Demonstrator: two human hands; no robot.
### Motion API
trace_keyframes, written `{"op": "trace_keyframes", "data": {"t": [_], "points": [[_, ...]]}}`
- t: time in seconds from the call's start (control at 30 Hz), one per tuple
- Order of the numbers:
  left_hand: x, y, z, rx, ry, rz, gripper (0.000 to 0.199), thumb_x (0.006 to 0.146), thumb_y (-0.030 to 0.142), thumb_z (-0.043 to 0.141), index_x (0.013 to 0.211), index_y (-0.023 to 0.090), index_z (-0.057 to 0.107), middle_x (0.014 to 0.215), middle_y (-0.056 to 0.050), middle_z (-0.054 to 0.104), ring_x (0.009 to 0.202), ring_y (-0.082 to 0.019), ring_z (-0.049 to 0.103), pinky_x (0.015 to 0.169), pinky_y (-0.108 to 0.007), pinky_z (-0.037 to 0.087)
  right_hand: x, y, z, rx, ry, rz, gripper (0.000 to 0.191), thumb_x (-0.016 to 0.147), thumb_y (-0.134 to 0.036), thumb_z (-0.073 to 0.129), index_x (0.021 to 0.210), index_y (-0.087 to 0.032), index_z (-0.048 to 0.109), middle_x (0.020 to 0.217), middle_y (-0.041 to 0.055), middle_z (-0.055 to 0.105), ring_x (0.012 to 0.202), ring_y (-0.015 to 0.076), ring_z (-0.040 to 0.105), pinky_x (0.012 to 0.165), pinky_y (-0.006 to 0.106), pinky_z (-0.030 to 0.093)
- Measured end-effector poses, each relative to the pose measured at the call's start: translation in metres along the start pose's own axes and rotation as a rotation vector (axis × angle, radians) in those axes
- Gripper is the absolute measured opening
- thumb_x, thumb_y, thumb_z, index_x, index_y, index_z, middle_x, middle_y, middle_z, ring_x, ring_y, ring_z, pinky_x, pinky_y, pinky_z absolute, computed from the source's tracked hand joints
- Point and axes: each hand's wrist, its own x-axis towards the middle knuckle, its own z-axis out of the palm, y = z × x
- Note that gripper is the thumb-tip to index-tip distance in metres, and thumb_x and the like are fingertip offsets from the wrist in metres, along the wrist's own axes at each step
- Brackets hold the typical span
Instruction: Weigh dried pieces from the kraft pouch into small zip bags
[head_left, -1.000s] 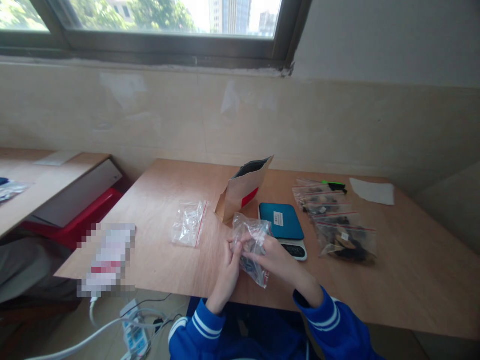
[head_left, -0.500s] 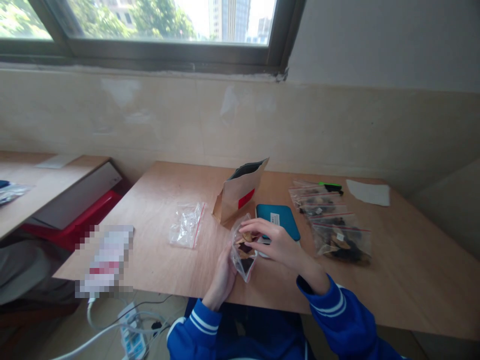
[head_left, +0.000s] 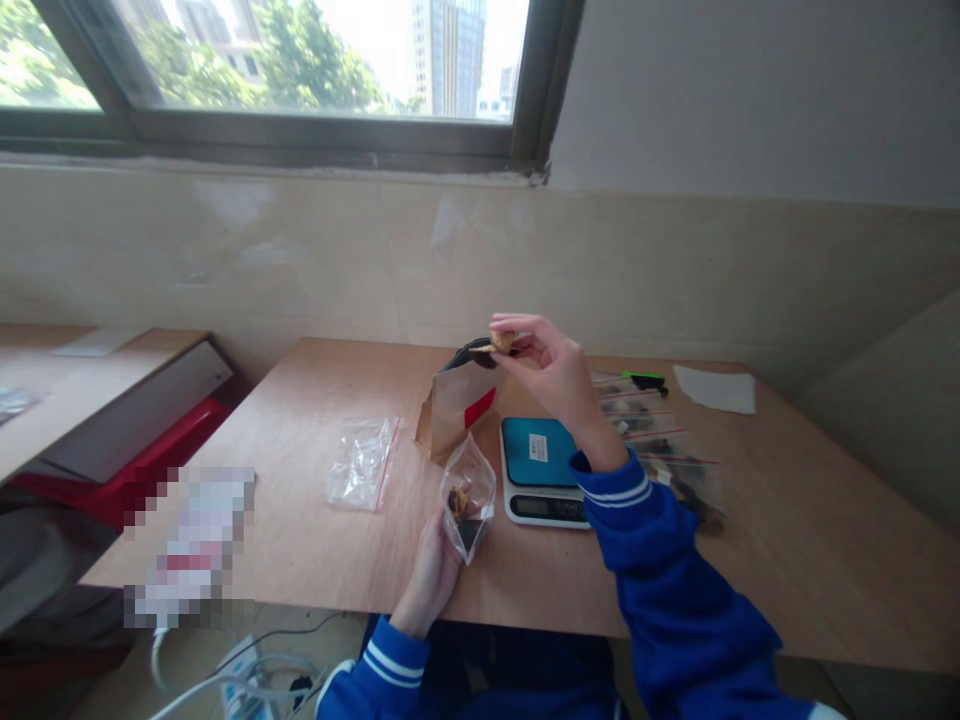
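- Single head-worn camera, above the near side of the wooden table (head_left: 540, 575), facing forward and down.
- Window (head_left: 322, 60) cropped at top.
- Distance to beige wall (head_left: 337, 250) hard to judge.

Window (head_left: 322, 135) above beige wall (head_left: 337, 250); trees (head_left: 315, 60) and tall building (head_left: 448, 60) outside. Far left: second table (head_left: 45, 375), red stool (head_left: 184, 447) partly below, grey trouser leg (head_left: 45, 590). White paper (head_left: 715, 390) at back right. Power strip (head_left: 244, 685) on floor, white cable (head_left: 193, 697) beside it.

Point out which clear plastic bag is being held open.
The clear bag in the left hand, its mouth gaping; the other clear bags lie on the table.
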Motion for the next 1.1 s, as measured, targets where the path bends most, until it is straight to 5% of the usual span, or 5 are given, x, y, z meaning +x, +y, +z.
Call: {"op": "trace_keyframes", "data": {"t": [0.23,0.47,0.77,0.97,1.1], "points": [[0.001,-0.001,-0.002,-0.024,-0.018,0.003,0.031,0.082,0.036,0.065,0.106,0.015,0.069,0.106,-0.009,0.072,0.097,-0.021,0.067,0.099,-0.038,0.047,0.031,0.017,0.007,-0.171,-0.184,-0.141,0.027,0.085,-0.007,0.048,0.095,-0.02,0.068,0.119,0.0052,0.066,0.107,0.0175,0.063,0.093,0.034,0.052],[0.0,0.001,0.0,-0.037,0.002,-0.021,0.03,0.085,0.034,0.061,0.108,0.015,0.067,0.107,-0.009,0.072,0.096,-0.021,0.068,0.098,-0.038,0.048,0.026,0.024,0.0,-0.118,-0.319,-0.013,0.041,0.077,-0.002,0.041,0.106,-0.017,0.065,0.113,0.0059,0.069,0.106,0.0181,0.064,0.095,0.035,0.05],[-0.001,0.0,-0.003,-0.013,-0.008,0.0,0.033,0.084,0.036,0.063,0.109,0.016,0.068,0.108,-0.009,0.072,0.099,-0.022,0.066,0.098,-0.037,0.047,0.026,0.026,-0.002,-0.178,-0.232,-0.036,0.033,0.078,-0.007,0.049,0.11,-0.016,0.053,0.114,0.0103,0.061,0.094,0.0187,0.062,0.089,0.037,0.051],[0.003,-0.002,-0.004,-0.033,0.011,0.006,0.03,0.082,0.033,0.066,0.105,0.014,0.069,0.105,-0.009,0.073,0.096,-0.02,0.067,0.095,-0.034,0.048,0.002,-0.006,-0.006,-0.167,-0.086,-0.021,0.027,0.08,-0.003,0.042,0.098,-0.018,0.054,0.114,0.0095,0.057,0.103,0.0193,0.057,0.09,0.035,0.047],[0.002,-0.002,-0.002,-0.037,-0.005,0.024,0.032,0.08,0.035,0.068,0.104,0.014,0.07,0.105,-0.009,0.073,0.097,-0.021,0.067,0.094,-0.034,0.049,-0.038,-0.03,-0.002,-0.053,-0.505,0.192,0.02,0.085,-0.006,0.042,0.089,-0.018,0.057,0.089,0.003,0.063,0.083,0.0153,0.061,0.077,0.028,0.049]]}}
